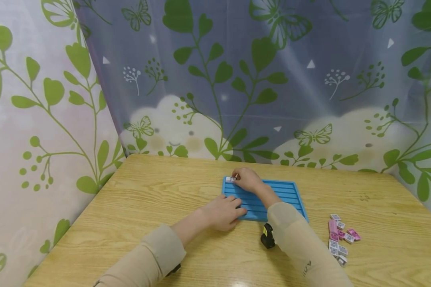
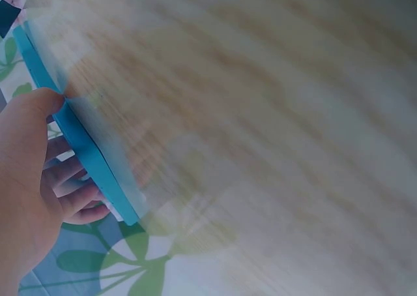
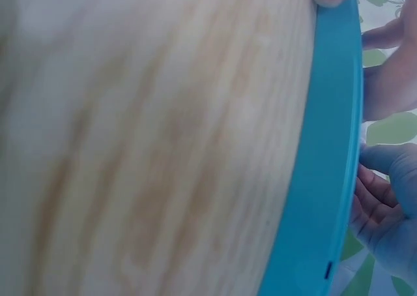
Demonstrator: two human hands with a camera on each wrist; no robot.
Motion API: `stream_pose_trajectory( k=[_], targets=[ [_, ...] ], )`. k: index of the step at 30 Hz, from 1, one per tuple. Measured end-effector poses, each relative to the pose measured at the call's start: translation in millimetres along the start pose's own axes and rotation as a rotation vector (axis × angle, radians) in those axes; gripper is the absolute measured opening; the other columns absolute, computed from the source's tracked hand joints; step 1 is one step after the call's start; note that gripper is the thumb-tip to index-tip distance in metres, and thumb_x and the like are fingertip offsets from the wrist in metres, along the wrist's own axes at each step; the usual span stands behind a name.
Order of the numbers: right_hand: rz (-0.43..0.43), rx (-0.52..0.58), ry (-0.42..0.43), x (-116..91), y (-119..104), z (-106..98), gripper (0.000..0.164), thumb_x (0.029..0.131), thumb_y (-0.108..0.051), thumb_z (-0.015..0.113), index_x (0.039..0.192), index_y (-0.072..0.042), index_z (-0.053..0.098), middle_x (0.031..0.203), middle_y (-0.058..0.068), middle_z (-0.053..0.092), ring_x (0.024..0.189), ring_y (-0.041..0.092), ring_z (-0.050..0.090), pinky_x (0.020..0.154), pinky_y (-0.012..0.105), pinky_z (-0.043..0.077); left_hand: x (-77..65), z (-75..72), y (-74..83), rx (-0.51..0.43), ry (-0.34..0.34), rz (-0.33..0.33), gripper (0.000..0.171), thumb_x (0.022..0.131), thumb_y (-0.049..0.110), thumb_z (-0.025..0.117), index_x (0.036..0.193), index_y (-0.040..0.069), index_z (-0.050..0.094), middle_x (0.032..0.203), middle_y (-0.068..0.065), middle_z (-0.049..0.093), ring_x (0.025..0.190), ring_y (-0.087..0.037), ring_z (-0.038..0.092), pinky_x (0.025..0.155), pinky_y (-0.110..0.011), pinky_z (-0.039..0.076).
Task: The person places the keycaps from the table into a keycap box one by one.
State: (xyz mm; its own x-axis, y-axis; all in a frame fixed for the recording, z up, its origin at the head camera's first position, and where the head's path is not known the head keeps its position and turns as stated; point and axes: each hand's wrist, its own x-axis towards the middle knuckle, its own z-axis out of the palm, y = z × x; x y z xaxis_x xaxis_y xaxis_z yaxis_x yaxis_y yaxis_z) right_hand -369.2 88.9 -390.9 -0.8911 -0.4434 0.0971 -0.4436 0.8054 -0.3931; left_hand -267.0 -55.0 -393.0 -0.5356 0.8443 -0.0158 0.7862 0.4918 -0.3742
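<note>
A blue ridged tray (image 1: 258, 199) lies on the table in the head view, with horizontal slots across it. My left hand (image 1: 224, 213) holds its near-left corner; in the left wrist view the thumb presses the blue rim (image 2: 88, 152) and the fingers bend over the tray. At the far-left corner, my right hand (image 1: 249, 181) pinches a small white tile at the top slot, mostly hidden by the fingertips. Just left of it sits another white tile (image 1: 228, 179) in that slot. The right wrist view shows the tray's side wall (image 3: 319, 139) with fingers beyond it.
Right of the tray, a loose pile of white printed tiles (image 1: 334, 245) and pink pieces (image 1: 333, 227) lies on the wooden table (image 1: 158, 187). A patterned curtain (image 1: 237, 99) hangs behind. A black wrist camera (image 1: 267, 236) sits under the right sleeve.
</note>
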Motion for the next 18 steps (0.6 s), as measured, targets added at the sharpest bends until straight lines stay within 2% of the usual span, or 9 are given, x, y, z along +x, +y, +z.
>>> stream_pose_trajectory(
  k=[10,18],
  targets=[
    [-0.009,-0.044,0.013,1.5,-1.9,0.3,0.017,0.09,-0.011,0.059,0.105,-0.005,0.065,0.088,0.008,0.062,0.074,0.019,0.056,0.067,0.034,0.046,0.5,-1.2,-1.0,0.001,-0.021,-0.01,0.035,0.096,0.035,0.045,0.128,0.023,0.052,0.116,-0.001,0.053,0.103,-0.017,0.05,0.082,-0.034,0.043],
    [0.017,-0.044,-0.002,1.7,-1.2,0.5,0.018,0.09,-0.01,0.058,0.105,-0.005,0.066,0.088,0.008,0.062,0.073,0.019,0.056,0.067,0.034,0.046,1.0,-0.1,-0.1,-0.001,-0.008,-0.001,0.035,0.096,0.035,0.045,0.128,0.023,0.052,0.115,-0.001,0.054,0.102,-0.016,0.051,0.081,-0.033,0.044]
  ],
)
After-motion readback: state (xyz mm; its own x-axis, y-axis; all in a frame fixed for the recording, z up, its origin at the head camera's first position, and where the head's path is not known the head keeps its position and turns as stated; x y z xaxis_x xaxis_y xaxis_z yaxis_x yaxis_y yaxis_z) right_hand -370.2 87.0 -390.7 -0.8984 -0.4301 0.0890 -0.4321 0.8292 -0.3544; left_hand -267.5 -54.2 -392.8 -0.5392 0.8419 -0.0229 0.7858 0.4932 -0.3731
